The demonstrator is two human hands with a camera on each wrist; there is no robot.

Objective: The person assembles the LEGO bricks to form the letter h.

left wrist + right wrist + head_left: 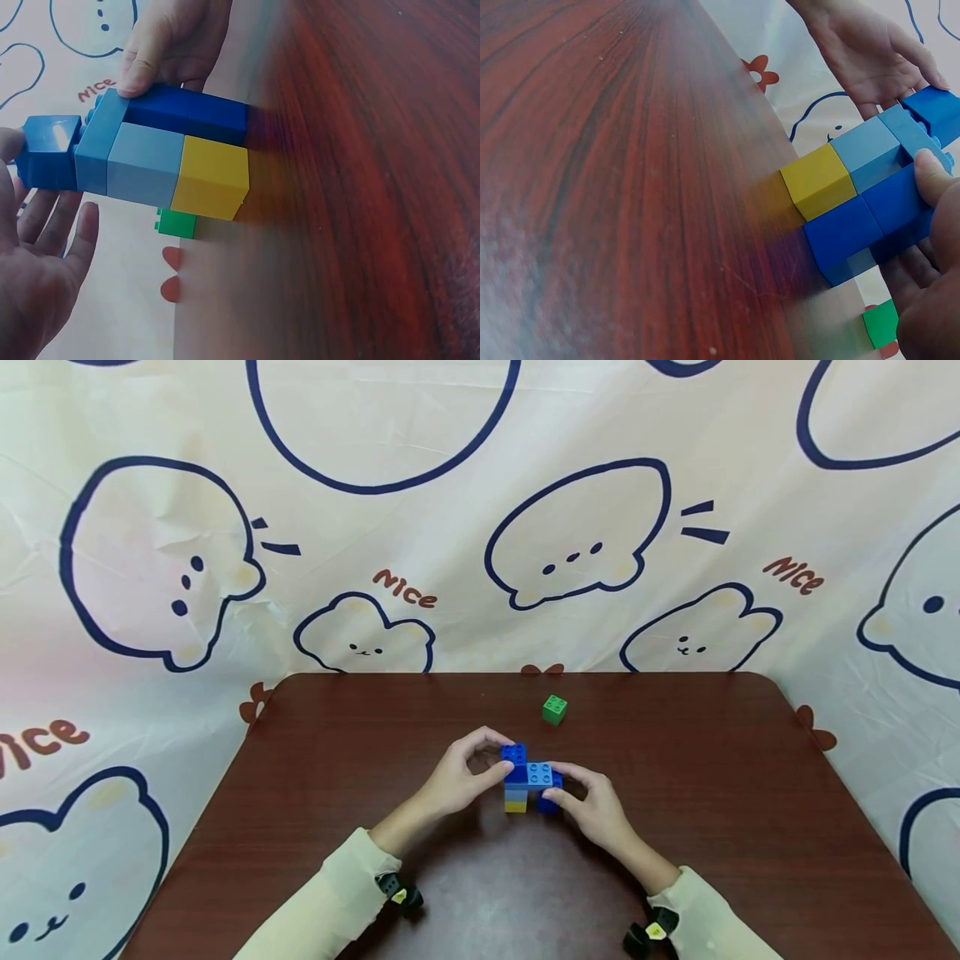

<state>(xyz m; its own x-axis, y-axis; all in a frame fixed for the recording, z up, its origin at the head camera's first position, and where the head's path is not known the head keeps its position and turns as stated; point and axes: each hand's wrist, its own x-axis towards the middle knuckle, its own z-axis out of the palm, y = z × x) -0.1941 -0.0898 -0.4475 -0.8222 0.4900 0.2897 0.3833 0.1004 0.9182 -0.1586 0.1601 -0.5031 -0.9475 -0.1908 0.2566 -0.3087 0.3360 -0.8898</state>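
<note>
A small structure of toy building bricks stands on the table between the hands. One leg is a yellow brick (214, 178) under a light blue brick (145, 165). Dark blue bricks (840, 236) form the other leg, and a longer blue brick (540, 773) bridges both. At the bridge's left end sits a dark blue top brick (49, 150); whether it is fully seated I cannot tell. My left hand (467, 777) pinches that top brick between thumb and fingers. My right hand (600, 806) grips the dark blue leg near its upper part, thumb in front.
A loose green brick (554, 710) lies farther back on the brown wooden table (360, 735), behind the structure. A cartoon-printed cloth (450, 535) hangs along the table's back edge and sides.
</note>
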